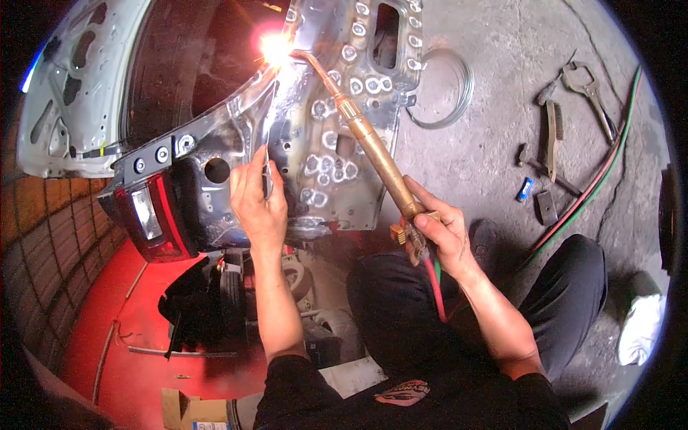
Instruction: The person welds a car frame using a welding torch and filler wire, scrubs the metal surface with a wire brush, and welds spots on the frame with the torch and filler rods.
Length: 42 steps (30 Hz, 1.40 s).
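Grey floor (494, 158) right of the car panel (304, 129) ahead of me, right grip (446, 228) wrapped round the torch's (376, 154) rear, likely for distance from the flame (276, 49), left grip (259, 195) pinching a thin rod (268, 129) toward it, so both probably meet.

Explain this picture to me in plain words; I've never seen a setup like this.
There is no machine arm here, just a person's bare hands, seen from a camera worn on the head, looking forward and down. The right hand grips a brass-coloured torch; a bright glare shows at its tip. The left hand holds a thin rod pointing toward it. Beneath is a vehicle's metal panel, with a tail light beside it. On the grey floor lie a coil of wire, a brush and hoses.
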Available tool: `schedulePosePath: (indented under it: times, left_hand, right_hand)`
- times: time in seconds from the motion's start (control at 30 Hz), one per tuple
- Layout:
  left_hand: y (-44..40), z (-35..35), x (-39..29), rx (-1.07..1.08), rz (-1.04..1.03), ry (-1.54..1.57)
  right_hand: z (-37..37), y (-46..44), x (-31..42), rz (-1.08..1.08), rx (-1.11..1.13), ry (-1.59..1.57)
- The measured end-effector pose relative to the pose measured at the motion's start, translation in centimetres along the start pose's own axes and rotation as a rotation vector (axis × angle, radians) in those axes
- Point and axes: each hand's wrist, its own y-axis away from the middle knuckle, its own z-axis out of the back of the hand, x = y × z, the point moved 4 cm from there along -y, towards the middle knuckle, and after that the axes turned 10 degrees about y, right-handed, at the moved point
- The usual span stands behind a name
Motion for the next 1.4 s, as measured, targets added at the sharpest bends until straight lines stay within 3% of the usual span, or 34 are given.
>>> schedulePosePath:
  times: [1.4]
  left_hand:
    - [-0.03,-0.20,0.47,0.007,0.006,-0.013]
  right_hand:
    - [0.00,0.33,0.22,0.023,0.000,0.036]
